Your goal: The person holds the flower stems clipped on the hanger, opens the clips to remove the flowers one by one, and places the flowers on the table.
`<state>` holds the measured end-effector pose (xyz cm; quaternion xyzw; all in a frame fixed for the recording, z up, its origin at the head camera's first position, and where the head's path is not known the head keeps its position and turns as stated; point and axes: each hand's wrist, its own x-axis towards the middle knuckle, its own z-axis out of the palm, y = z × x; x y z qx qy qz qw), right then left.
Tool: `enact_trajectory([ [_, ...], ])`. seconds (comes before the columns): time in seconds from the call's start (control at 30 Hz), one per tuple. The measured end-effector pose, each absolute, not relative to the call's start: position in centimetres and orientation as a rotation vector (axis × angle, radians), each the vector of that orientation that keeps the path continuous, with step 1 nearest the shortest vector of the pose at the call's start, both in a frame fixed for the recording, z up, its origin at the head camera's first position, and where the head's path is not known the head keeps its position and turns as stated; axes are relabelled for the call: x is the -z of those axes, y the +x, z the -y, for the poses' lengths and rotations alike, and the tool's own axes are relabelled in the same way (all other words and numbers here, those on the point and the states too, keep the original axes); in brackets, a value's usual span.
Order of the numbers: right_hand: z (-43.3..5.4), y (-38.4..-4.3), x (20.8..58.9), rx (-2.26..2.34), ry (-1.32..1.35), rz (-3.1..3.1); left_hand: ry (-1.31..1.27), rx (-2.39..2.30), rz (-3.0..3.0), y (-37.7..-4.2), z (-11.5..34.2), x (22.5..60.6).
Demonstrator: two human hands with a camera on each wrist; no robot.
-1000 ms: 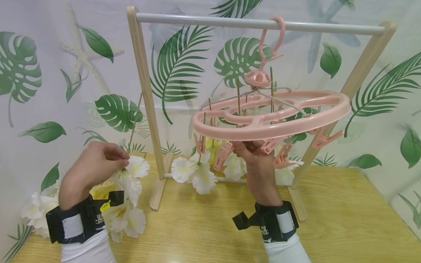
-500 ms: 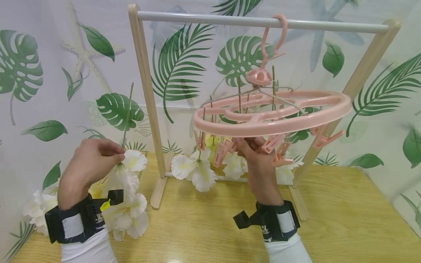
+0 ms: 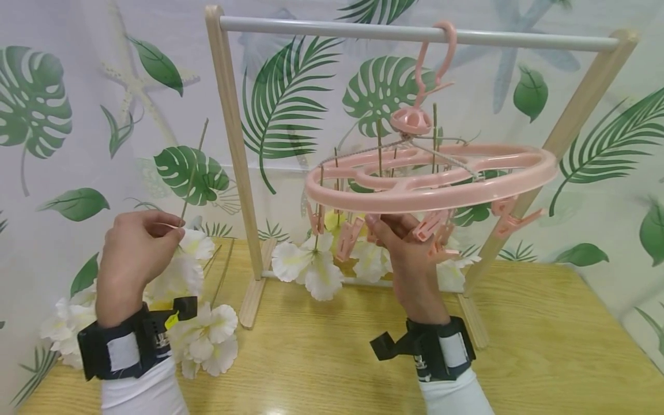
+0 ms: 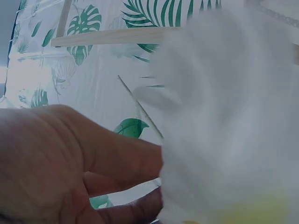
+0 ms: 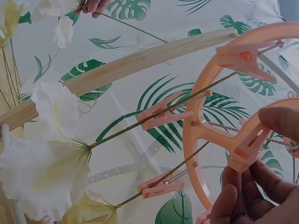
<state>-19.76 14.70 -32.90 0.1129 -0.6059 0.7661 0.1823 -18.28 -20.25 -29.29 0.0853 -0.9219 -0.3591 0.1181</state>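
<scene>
My left hand (image 3: 142, 248) pinches the thin stem (image 3: 194, 164) of a white artificial flower (image 3: 181, 271), just above its bloom. That stem points up, leaning right, and the petals fill much of the left wrist view. Under a round pink clip hanger (image 3: 441, 199), my right hand (image 3: 412, 253) grips a pink clothespin (image 5: 250, 147) between thumb and fingers. No stem shows in that clothespin. Other clothespins (image 5: 161, 112) on the hanger hold flower stems, with a white flower (image 3: 311, 268) and a yellow one (image 5: 91, 212) hanging head down.
The hanger hooks over the grey rail (image 3: 321, 29) of a wooden stand (image 3: 233, 138). More white flowers (image 3: 207, 340) lie on the wooden table (image 3: 311, 369) at the left, with loose stems (image 3: 223, 271) behind them. A leaf-patterned backdrop (image 3: 171, 104) stands behind.
My left hand has moved left and up with the flower, and its stem leans further right. The right hand stays at the clothespin under the hanger.
</scene>
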Motion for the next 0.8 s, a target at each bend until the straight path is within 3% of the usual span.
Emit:
enact_trajectory([
  [0.4, -14.7, -20.3, 33.0, -2.167, 0.437, 1.675, 0.415, 0.947, 2.717, -18.9, 20.5, 29.7],
  [0.8, -14.8, -20.3, 33.0, -2.122, 0.313, 1.902, 0.597, 0.903, 2.521, -19.4, 21.6, 30.6],
])
